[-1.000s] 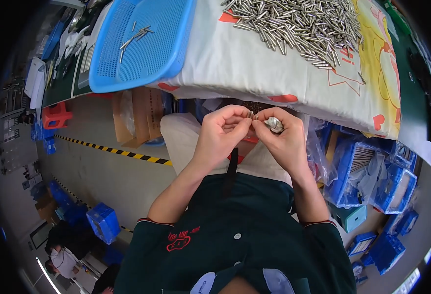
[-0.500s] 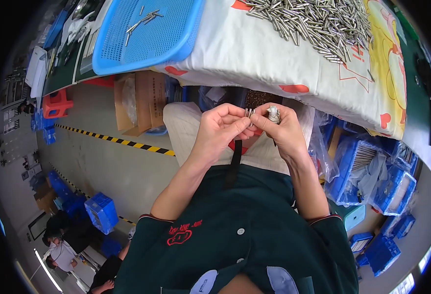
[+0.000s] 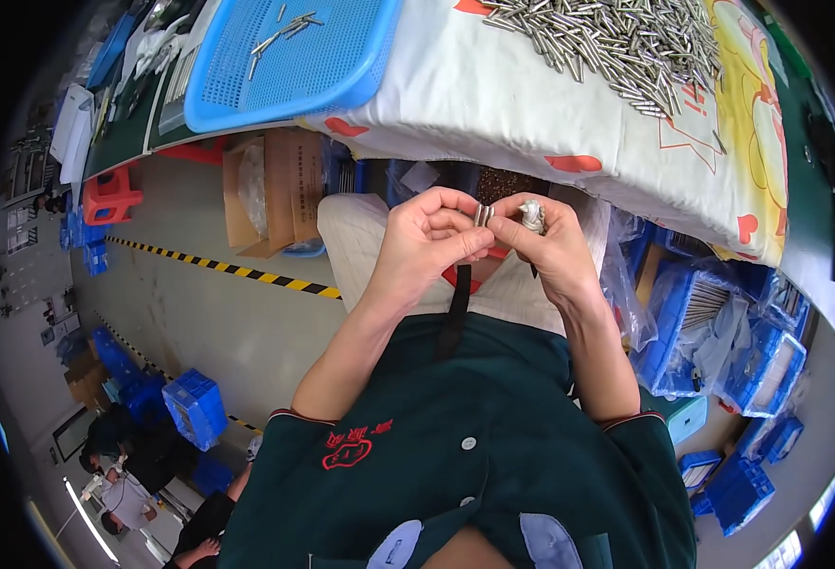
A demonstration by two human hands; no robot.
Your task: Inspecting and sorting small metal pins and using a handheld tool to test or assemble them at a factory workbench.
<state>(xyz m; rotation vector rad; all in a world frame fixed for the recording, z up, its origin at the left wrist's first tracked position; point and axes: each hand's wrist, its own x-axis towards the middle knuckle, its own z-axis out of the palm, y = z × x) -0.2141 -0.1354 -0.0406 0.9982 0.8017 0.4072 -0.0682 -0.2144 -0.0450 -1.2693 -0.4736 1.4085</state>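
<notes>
My left hand (image 3: 427, 248) and my right hand (image 3: 552, 251) meet over my lap, just below the table edge. Between their fingertips they pinch a few short metal pins (image 3: 483, 215) held side by side. My right hand also has a small white wad (image 3: 531, 214) tucked against its fingers. On the table above lies a heap of the same metal pins (image 3: 607, 43) on a white cloth with red and yellow print (image 3: 493, 104). A blue plastic basket (image 3: 285, 71) holding several pins stands to the left of the heap.
A cardboard box (image 3: 266, 190) sits under the table at left. Blue bins with plastic bags (image 3: 721, 322) crowd the floor at right. A yellow-black tape line (image 3: 237, 272) crosses the floor, with blue crates (image 3: 194, 408) and other people (image 3: 133, 455) at lower left.
Both hands have stayed together over my lap, fingers shifting slightly on the pins. The view has tilted a little, so the table sits higher.
</notes>
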